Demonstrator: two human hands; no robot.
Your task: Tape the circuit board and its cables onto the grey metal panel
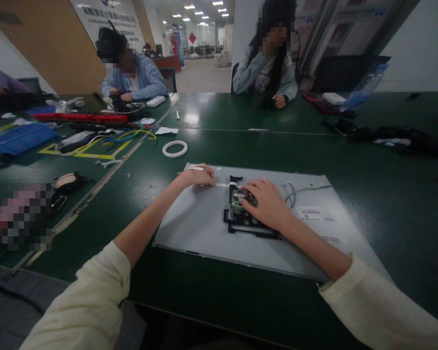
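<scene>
Under the right hand [266,204] lies the circuit board [241,206].

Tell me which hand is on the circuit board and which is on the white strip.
The right hand rests on the green circuit board in its black frame; the left hand presses the white strip beside it.

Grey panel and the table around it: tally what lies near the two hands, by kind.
Grey panel: 1
Circuit board in a black frame: 1
White tape strip: 1
Grey cable: 1
White tape roll: 1
Hands, left hand pressing the tape strip and right hand on the circuit board: 2
Total: 7
</scene>
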